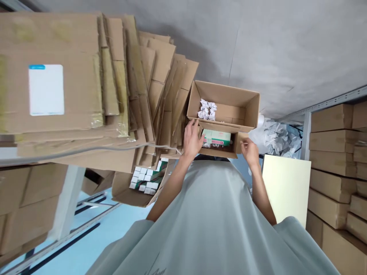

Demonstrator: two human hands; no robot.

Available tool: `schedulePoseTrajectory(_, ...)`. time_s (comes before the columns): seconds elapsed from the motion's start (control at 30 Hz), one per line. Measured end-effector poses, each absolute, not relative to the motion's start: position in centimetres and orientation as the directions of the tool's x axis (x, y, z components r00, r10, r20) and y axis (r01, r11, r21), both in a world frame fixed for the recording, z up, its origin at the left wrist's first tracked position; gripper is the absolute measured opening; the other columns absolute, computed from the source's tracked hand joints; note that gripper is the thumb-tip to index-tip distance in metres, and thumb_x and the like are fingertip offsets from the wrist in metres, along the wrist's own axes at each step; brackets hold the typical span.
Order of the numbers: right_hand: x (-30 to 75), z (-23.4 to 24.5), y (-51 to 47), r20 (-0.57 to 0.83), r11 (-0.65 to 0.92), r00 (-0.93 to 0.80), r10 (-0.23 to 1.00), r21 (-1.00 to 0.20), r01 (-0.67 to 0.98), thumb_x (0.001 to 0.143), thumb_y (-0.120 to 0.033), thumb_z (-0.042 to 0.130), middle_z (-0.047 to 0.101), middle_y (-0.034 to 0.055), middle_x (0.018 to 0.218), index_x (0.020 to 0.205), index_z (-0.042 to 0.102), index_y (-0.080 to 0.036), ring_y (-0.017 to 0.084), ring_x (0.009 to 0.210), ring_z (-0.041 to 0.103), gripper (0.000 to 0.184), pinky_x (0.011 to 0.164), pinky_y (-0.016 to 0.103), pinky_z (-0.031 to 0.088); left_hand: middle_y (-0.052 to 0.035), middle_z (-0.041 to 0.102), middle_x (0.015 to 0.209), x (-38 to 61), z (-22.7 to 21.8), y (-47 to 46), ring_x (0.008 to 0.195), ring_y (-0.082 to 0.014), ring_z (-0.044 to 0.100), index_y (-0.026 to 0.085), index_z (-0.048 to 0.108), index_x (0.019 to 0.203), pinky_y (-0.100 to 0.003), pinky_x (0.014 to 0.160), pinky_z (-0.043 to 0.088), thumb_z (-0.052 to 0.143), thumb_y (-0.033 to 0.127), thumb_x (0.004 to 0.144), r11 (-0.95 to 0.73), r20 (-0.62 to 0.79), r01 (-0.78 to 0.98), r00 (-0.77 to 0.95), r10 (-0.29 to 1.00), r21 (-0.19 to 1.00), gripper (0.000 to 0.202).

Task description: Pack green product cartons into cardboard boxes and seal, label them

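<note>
A small open cardboard box [219,152] sits close in front of my body. Inside it lies a green and white carton [217,136], with bits of white paper around it. My left hand [192,140] is at the box's left end, fingers stretched out and apart. At the right end, my right hand [250,152] pinches the edge of the box's side flap [241,141]. Just behind stands a larger open cardboard box [229,93], with crumpled white paper [207,110] in its left part.
Flattened cardboard boxes [163,65] are stacked at left, with a grey cable [114,151] across them. Below them is an open box of small white-ended cartons [146,179]. To the right are crumpled paper [282,138], a pale yellow board [286,187] and shelved boxes [332,164].
</note>
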State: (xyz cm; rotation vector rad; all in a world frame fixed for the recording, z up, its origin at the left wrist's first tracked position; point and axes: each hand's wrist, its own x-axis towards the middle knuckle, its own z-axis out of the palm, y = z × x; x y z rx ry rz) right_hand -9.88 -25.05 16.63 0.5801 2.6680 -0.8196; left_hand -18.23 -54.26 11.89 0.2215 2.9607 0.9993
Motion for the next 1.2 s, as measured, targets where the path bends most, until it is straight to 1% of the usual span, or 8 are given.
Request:
schedulePoseTrajectory(0.17, -13.0, 19.6, -24.4, -0.145, 0.653, -0.952, 0.27, -0.699, 0.292, 0.108, -0.048, 0.051, 0.085, 0.0171, 0.12, 0.121, 0.076, -0.019, 0.03, 0.1, 0.082, 0.041, 0.091, 0.042, 0.065, -0.018, 0.063, 0.148, -22.7, 14.1, -52.2, 0.143, -0.0399, 0.054, 0.017, 0.068, 0.149, -0.056, 0.125, 0.043, 0.083, 0.032, 0.099, 0.854, 0.019, 0.114, -0.992, 0.122, 0.508, 0.054)
schedulePoseTrajectory(0.27, -15.9, 21.0, -24.8, -0.076, 0.66, -0.978, 0.195, -0.727, 0.189, 0.109, -0.05, 0.052, 0.085, 0.015, 0.117, 0.12, 0.077, -0.02, 0.03, 0.102, 0.082, 0.04, 0.093, 0.042, 0.065, -0.0169, 0.061, 0.153, -24.3, 14.4, -51.9, 0.149, -0.0406, 0.048, 0.017, 0.071, 0.142, -0.059, 0.129, 0.036, 0.085, 0.031, 0.098, 0.845, 0.05, 0.216, -0.974, 0.22, 0.49, 0.048)
schedulePoseTrajectory(0.37, -19.9, 21.8, -25.7, -0.057, 0.712, -0.993, 0.106, -0.693, 0.116, 0.11, -0.045, 0.053, 0.085, 0.0137, 0.119, 0.121, 0.077, -0.021, 0.029, 0.104, 0.081, 0.036, 0.098, 0.042, 0.064, -0.0137, 0.071, 0.137, -24.9, 13.7, -52.3, 0.14, -0.037, 0.056, 0.024, 0.076, 0.129, -0.055, 0.129, 0.036, 0.082, 0.03, 0.099, 0.824, 0.004, 0.311, -0.936, 0.351, 0.473, 0.031)
schedulePoseTrajectory(0.57, -30.3, 19.5, -29.7, -0.261, 0.844, -0.952, -0.157, -0.536, 0.007, 0.106, -0.029, 0.063, 0.085, 0.0119, 0.126, 0.137, 0.075, -0.021, 0.032, 0.116, 0.081, 0.034, 0.106, 0.044, 0.061, -0.0147, 0.075, 0.128, -24.2, 12.9, -53.5, 0.124, -0.0368, 0.061, 0.023, 0.077, 0.123, -0.052, 0.107, 0.045, 0.068, 0.033, 0.107, 0.819, -0.11, 0.352, -0.89, 0.443, 0.454, 0.021)
schedulePoseTrajectory(0.67, -34.9, 16.3, -33.0, -0.487, 0.925, -0.837, -0.249, -0.376, -0.056, 0.097, -0.029, 0.081, 0.08, 0.0163, 0.141, 0.148, 0.07, -0.019, 0.037, 0.132, 0.076, 0.054, 0.111, 0.043, 0.059, -0.0154, 0.075, 0.128, -24.1, 13.2, -53.5, 0.124, -0.0372, 0.062, 0.023, 0.076, 0.123, -0.052, 0.104, 0.044, 0.066, 0.032, 0.108, 0.817, -0.125, 0.349, -0.885, 0.448, 0.459, 0.021)
schedulePoseTrajectory(0.8, -36.9, 11.7, -36.6, -0.722, 0.975, -0.656, -0.219, -0.191, -0.116, 0.091, -0.037, 0.091, 0.07, 0.021, 0.157, 0.167, 0.055, -0.022, 0.039, 0.141, 0.071, 0.085, 0.112, 0.042, 0.059, -0.0149, 0.075, 0.125, -24.7, 13.8, -53.2, 0.123, -0.0372, 0.062, 0.023, 0.076, 0.119, -0.05, 0.103, 0.044, 0.067, 0.031, 0.107, 0.826, -0.142, 0.333, -0.888, 0.437, 0.455, 0.017)
schedulePoseTrajectory(1.03, -35.6, 8.8, -37.4, -0.755, 0.977, -0.619, -0.215, -0.167, -0.135, 0.095, -0.022, 0.083, 0.068, 0.023, 0.158, 0.171, 0.05, -0.022, 0.039, 0.144, 0.07, 0.083, 0.113, 0.043, 0.06, -0.0131, 0.075, 0.125, -24.7, 13.9, -52.8, 0.124, -0.0358, 0.062, 0.024, 0.075, 0.116, -0.05, 0.104, 0.043, 0.073, 0.027, 0.104, 0.835, -0.172, 0.28, -0.901, 0.399, 0.473, 0.013)
schedulePoseTrajectory(1.2, -35.7, 11.2, -35.9, -0.697, 0.982, -0.697, -0.17, -0.176, -0.063, 0.094, -0.021, 0.081, 0.072, 0.027, 0.151, 0.179, 0.031, -0.016, 0.038, 0.138, 0.074, 0.099, 0.109, 0.043, 0.061, -0.0144, 0.075, 0.127, -24.7, 13.8, -52.6, 0.125, -0.0368, 0.061, 0.024, 0.075, 0.116, -0.051, 0.104, 0.044, 0.072, 0.027, 0.104, 0.841, -0.155, 0.273, -0.911, 0.382, 0.468, 0.013)
